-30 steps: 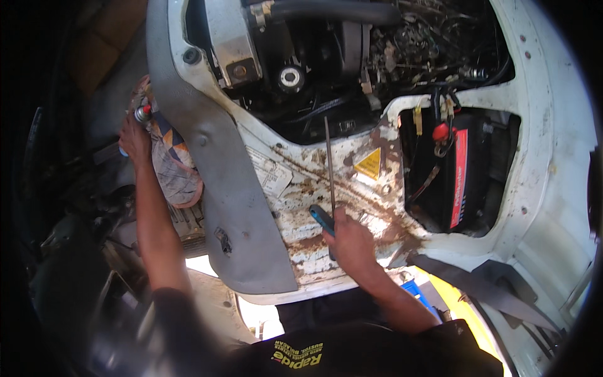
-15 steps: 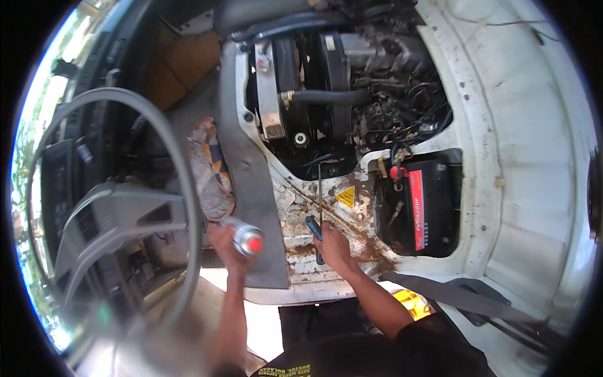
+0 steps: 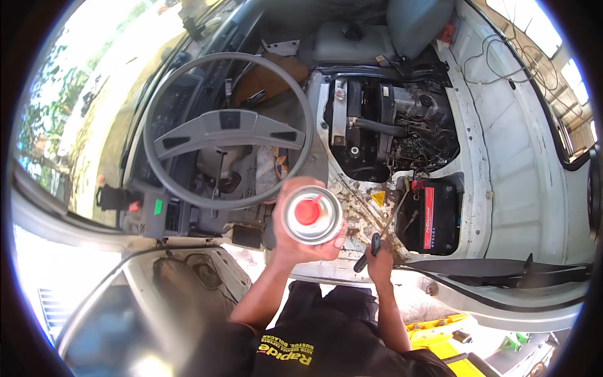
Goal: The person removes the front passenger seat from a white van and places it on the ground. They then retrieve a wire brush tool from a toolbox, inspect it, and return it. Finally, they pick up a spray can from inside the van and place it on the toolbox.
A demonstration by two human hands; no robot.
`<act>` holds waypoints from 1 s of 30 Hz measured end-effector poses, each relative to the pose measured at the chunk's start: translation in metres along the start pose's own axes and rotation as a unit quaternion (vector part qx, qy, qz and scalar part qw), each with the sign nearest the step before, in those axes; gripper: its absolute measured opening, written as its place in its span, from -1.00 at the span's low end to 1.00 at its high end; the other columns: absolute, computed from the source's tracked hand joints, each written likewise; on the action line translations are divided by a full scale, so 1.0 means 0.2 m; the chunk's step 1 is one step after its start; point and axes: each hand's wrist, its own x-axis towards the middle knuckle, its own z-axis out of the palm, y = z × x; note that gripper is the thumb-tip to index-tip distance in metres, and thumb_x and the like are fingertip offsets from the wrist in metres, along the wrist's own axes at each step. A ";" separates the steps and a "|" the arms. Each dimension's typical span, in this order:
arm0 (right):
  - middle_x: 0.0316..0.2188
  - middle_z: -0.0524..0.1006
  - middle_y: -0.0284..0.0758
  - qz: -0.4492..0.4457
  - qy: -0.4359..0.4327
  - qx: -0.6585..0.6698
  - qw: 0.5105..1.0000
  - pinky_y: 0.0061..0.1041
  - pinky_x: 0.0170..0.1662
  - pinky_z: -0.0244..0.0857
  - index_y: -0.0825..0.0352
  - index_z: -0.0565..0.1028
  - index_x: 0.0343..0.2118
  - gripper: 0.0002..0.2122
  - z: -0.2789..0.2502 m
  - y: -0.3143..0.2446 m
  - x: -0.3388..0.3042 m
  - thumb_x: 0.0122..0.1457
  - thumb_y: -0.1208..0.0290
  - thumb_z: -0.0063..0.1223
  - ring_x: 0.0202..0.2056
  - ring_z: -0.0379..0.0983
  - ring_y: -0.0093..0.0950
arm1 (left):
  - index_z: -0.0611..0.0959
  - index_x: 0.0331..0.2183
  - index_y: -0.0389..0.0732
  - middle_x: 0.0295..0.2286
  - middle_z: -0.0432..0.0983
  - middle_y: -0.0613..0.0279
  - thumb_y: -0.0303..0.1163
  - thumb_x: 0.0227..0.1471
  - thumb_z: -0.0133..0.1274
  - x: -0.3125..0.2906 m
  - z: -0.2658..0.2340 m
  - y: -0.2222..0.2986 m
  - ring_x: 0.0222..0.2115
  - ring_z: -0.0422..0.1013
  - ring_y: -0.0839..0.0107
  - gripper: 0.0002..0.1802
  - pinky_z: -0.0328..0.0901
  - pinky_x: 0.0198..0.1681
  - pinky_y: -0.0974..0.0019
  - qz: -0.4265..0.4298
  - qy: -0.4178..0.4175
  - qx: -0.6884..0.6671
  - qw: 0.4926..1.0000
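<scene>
Raised in front of me, a silver aerosol spray can [image 3: 326, 231] with a red nozzle points its top upward. My left hand [image 3: 289, 249] is wrapped round its side. My right hand [image 3: 381, 265] grips a long screwdriver with a dark, blue-tinged handle [image 3: 366, 256], above the dirty white metal ledge. The thin shaft slants up and away toward the left side of the battery [image 3: 447, 220], which is black with a red label. Whether its tip touches anything I cannot tell. Beyond the ledge lies the exposed engine [image 3: 418, 110] in its bay.
A grey steering wheel [image 3: 229, 56] stands to the left, with a patterned cloth [image 3: 266, 169] behind its rim. Grey seats [image 3: 352, 45] are at the far side. The open door [image 3: 141, 283] is at the lower left; something yellow [image 3: 440, 330] lies at the lower right.
The view has shifted, showing more of the cab. The spray can has come up closer and upright. The screwdriver's shaft has swung from the engine bay's edge toward the battery.
</scene>
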 end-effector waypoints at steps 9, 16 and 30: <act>-0.49 0.64 -0.01 -0.125 -0.061 -0.035 0.990 0.04 -0.25 0.45 0.33 0.54 -0.16 -0.72 -0.03 -0.09 0.08 0.32 0.19 0.24 -0.38 0.62 0.09 | 0.49 0.18 -0.32 -0.07 0.67 0.09 -0.22 -0.13 0.55 -0.36 0.02 0.15 -0.07 0.61 0.35 -0.09 0.44 0.11 0.20 -0.226 -0.047 -0.001 0.973; -0.31 0.68 0.07 -0.144 -0.174 -0.167 0.960 0.06 -0.15 0.52 0.40 0.53 -0.07 -0.63 0.08 -0.05 0.39 0.29 0.15 0.24 -0.23 0.66 0.11 | 0.41 0.20 -0.40 -0.05 0.61 -0.09 -0.01 -0.08 0.53 -0.28 -0.20 0.26 -0.03 0.56 0.23 0.02 0.46 0.07 0.15 -0.220 0.093 -0.059 0.969; -0.18 0.70 0.04 -0.142 -0.187 -0.295 0.926 0.01 -0.05 0.55 0.39 0.57 -0.06 -0.67 0.57 0.05 0.67 0.25 0.27 0.29 -0.10 0.68 0.03 | 0.74 -0.04 -0.35 -0.15 0.58 0.17 -0.02 -0.07 0.58 0.26 -1.53 0.74 -0.14 0.57 0.33 -0.29 0.43 0.03 0.24 0.006 0.268 0.441 0.857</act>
